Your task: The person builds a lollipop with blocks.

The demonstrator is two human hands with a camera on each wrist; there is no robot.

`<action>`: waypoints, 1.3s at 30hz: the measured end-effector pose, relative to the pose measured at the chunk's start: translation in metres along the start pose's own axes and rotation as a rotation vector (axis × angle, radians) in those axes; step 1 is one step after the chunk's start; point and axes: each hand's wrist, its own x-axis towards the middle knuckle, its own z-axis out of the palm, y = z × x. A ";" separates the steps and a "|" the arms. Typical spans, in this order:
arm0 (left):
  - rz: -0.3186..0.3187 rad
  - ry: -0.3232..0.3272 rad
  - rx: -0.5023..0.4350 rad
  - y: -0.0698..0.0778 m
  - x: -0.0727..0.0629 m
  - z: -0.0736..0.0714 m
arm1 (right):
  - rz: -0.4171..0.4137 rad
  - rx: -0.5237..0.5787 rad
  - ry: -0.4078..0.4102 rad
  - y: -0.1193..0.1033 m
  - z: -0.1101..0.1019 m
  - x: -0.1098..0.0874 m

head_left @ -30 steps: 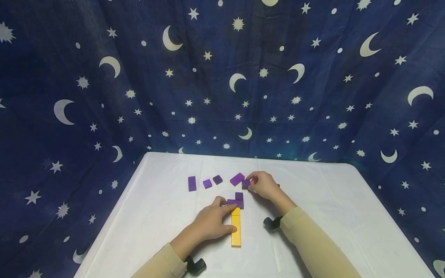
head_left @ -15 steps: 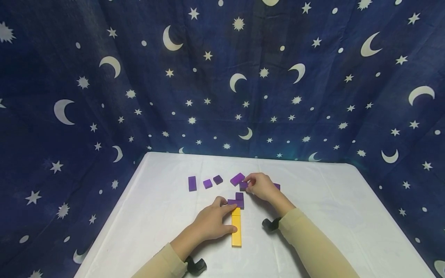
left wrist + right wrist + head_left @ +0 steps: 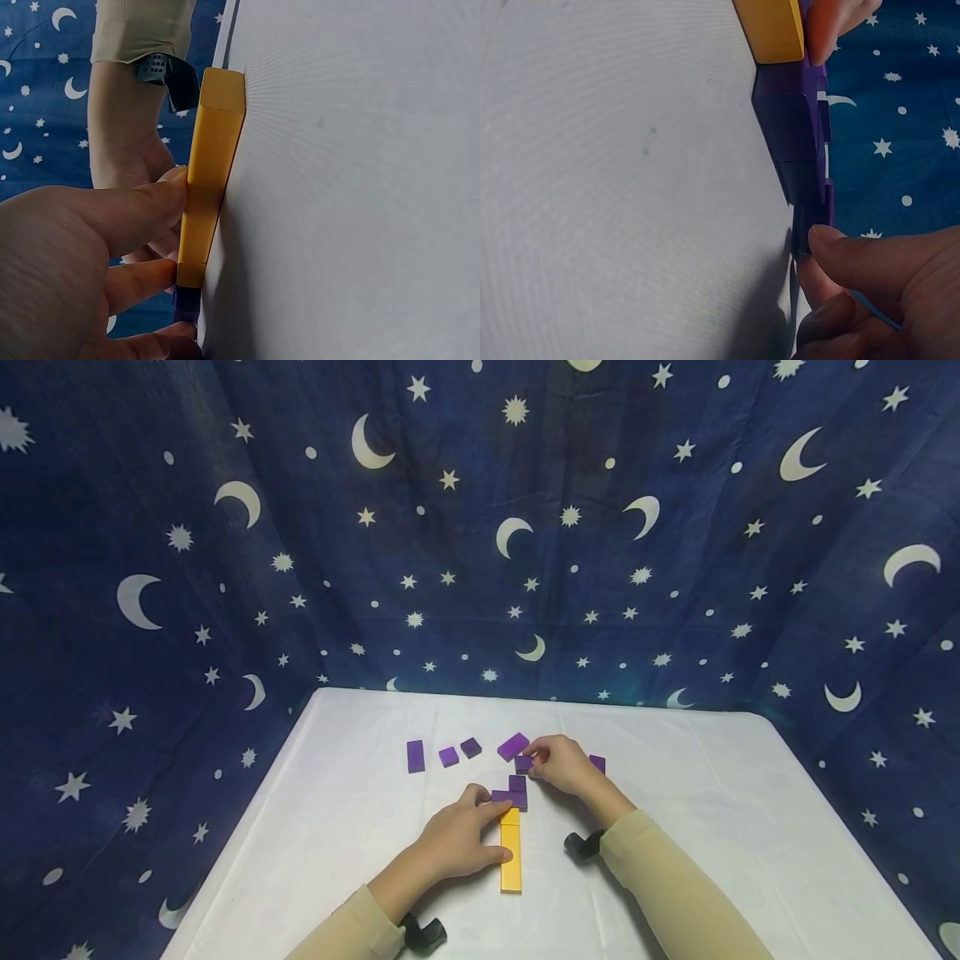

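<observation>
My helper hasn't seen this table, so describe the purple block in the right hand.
On the white table, look past the far end of the yellow strip. The small purple block there is the only one the right hand pinches.

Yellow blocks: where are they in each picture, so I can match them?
Head: yellow blocks, lower middle.
Left wrist: yellow blocks, left of centre.
Right wrist: part of the yellow blocks, cut off by the top edge.
Shared landmark: purple blocks at one end of the yellow.
</observation>
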 end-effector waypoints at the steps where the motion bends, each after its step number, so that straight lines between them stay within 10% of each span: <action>1: 0.002 0.001 -0.002 0.000 0.000 0.000 | -0.002 -0.004 0.001 0.000 0.000 0.000; 39: 0.023 0.027 0.003 -0.004 0.001 0.004 | -0.053 -0.007 0.003 0.000 0.005 -0.002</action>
